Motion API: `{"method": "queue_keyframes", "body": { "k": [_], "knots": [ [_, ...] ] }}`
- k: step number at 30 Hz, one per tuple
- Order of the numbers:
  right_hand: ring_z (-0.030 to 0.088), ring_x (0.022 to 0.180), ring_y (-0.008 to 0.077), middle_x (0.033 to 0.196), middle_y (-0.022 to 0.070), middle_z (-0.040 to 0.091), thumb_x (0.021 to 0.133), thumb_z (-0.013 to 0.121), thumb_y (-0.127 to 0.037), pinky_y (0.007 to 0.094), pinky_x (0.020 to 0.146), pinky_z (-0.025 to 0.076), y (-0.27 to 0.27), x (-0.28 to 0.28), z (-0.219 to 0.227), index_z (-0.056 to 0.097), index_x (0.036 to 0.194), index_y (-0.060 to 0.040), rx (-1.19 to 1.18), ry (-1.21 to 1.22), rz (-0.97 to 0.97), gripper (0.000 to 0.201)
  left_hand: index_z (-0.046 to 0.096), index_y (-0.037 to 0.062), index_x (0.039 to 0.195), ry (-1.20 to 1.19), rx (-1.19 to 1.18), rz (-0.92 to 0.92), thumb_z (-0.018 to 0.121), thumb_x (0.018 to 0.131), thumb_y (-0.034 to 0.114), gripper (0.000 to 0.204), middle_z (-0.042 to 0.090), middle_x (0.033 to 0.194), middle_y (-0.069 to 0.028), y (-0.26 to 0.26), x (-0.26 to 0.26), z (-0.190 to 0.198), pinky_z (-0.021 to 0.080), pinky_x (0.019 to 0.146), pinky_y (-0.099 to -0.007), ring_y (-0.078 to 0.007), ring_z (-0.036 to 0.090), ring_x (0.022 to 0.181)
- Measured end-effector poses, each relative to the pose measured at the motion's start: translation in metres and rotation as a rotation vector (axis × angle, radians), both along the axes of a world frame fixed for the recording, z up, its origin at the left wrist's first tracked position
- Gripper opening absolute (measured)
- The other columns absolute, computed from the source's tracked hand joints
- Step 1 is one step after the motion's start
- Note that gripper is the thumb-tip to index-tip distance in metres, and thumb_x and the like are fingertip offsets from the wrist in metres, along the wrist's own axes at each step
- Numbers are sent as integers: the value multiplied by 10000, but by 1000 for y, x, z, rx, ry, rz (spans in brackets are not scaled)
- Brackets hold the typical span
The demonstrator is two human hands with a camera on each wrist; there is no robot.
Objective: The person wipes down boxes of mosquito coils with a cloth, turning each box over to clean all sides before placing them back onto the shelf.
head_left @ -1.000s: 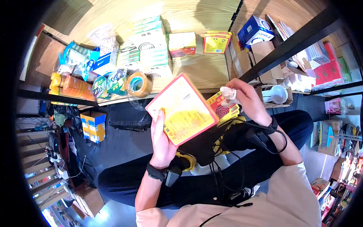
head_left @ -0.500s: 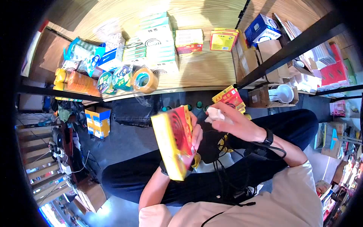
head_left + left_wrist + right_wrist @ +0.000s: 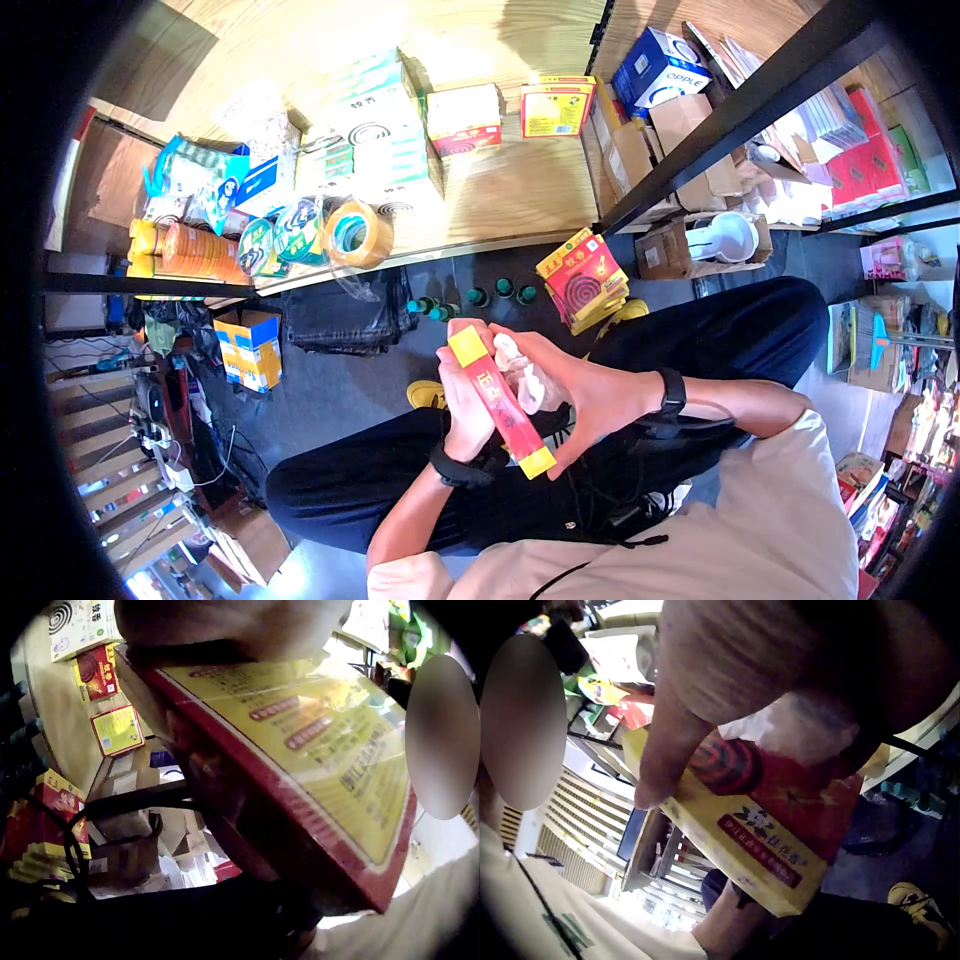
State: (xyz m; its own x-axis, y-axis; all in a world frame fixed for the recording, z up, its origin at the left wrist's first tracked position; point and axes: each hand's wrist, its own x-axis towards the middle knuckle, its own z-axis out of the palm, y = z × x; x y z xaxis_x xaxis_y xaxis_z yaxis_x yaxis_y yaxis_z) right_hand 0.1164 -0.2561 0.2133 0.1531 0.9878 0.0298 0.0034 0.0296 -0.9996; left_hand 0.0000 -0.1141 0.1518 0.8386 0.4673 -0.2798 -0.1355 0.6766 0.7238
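I hold a red-and-yellow mosquito-coil box (image 3: 508, 412) above my lap with my left hand (image 3: 464, 408), its narrow red side facing up at me. The bent fingers (image 3: 535, 352) of my right hand (image 3: 608, 398) grip a crumpled white tissue (image 3: 530, 385) against the box's red coil-printed face. Matching boxes (image 3: 585, 283) are stacked near my right knee, beside green-topped bottles (image 3: 503, 288) on the floor; a tape roll (image 3: 374, 240) sits at the edge of the wooden shelf (image 3: 520, 190).
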Motion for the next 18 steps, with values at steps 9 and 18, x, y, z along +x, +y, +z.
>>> {"method": "queue_keyframes", "body": {
  "k": [9, 18],
  "knots": [
    [335, 1437, 321, 1514, 214, 303, 570, 982, -359, 411, 1196, 289, 0, 1, -5, 70, 1592, 18, -19, -144, -21, 1420, 414, 38, 1198, 31, 778, 60, 375, 1093, 340, 322, 453, 1143, -83, 5, 14, 9, 401, 975, -319, -169, 467, 1065],
    [560, 1215, 208, 1330, 57, 534, 678, 884, -20, 364, 1065, 456, 4, 95, 9, 259, 1527, -31, 67, -64, -727, 1055, 495, -8, 1321, 62, 948, -454, 520, 1037, 171, 337, 587, 1267, -156, 5, 9, 17, 411, 1063, -367, -250, 559, 1227]
  ]
}}
